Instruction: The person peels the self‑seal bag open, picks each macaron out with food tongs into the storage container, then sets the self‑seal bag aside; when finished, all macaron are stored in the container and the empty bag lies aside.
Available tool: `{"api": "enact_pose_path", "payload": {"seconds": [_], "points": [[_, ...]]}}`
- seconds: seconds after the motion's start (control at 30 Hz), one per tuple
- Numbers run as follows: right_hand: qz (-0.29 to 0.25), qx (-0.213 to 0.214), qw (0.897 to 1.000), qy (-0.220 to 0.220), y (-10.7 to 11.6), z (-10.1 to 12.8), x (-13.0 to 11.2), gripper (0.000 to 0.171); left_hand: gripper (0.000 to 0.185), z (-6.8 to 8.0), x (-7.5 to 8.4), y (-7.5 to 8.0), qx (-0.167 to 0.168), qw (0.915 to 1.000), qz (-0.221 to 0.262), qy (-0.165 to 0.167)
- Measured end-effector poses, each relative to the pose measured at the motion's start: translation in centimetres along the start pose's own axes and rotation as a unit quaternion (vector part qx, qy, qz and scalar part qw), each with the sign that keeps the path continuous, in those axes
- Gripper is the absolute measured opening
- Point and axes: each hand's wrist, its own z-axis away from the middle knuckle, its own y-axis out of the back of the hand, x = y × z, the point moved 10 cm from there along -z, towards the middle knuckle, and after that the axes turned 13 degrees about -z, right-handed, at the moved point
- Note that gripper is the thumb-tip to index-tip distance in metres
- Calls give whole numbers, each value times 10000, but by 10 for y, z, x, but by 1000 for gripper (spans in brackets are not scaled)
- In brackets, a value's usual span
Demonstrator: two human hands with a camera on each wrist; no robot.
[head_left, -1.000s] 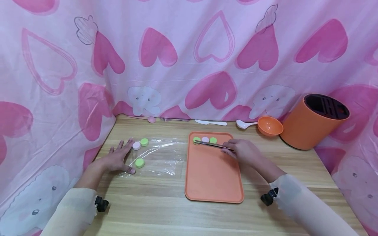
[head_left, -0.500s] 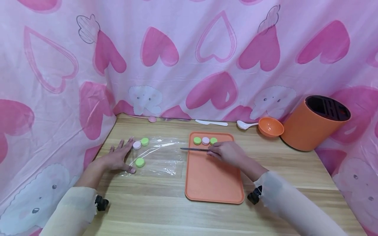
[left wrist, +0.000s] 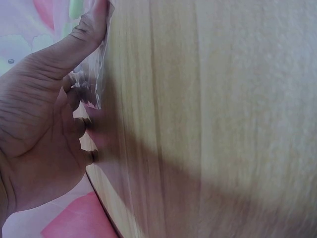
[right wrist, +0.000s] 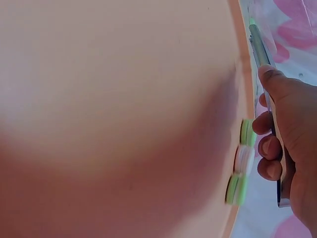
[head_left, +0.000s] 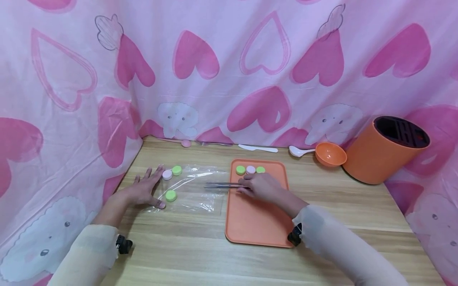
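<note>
My left hand (head_left: 142,191) lies with spread fingers on the left edge of a clear plastic bag (head_left: 196,188). Close by its fingertips, at the bag, are a lilac macaron (head_left: 167,174) and a green macaron (head_left: 177,170); another green macaron (head_left: 171,196) sits nearer the thumb. My right hand (head_left: 264,186) grips metal tongs (head_left: 222,185), whose tips point left over the bag with nothing between them. Beneath this hand is an orange tray (head_left: 250,226). Along its far end stand a pale pink macaron (head_left: 251,170) and two green ones, seen also as green macarons (right wrist: 237,189) in the right wrist view.
Along the back edge lie a pink spoon (head_left: 185,143), a fork (head_left: 214,143), a white knife (head_left: 257,148) and a white spoon (head_left: 300,151). An orange bowl (head_left: 330,154) and an orange knife block (head_left: 381,155) stand at the back right. A pink curtain (head_left: 222,79) encloses the table.
My right hand has moved left and toward me with the tongs, off the tray's row of macarons to over the bag. The left hand stays in place.
</note>
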Motion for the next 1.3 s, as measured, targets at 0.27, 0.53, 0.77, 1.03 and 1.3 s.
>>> {"api": "enact_pose_path", "payload": {"seconds": [0.27,0.53,0.77,1.03,1.3], "points": [[-174,-166,9995,221,-15,-18,-21,20,152,1,2,2,36,10000,6,-59],[-141,-187,9991,362,-33,-29,-38,25,151,3,5,2,111,9998,75,-132],[-38,-162,9989,434,-39,-42,-52,26,151,2,4,3,146,9998,93,-133],[232,-253,9984,456,-42,-55,-65,32,151,2,5,4,172,9997,44,-179],[-46,-564,9984,84,-54,-63,-61,34,151,2,5,4,208,9996,11,-206]]}}
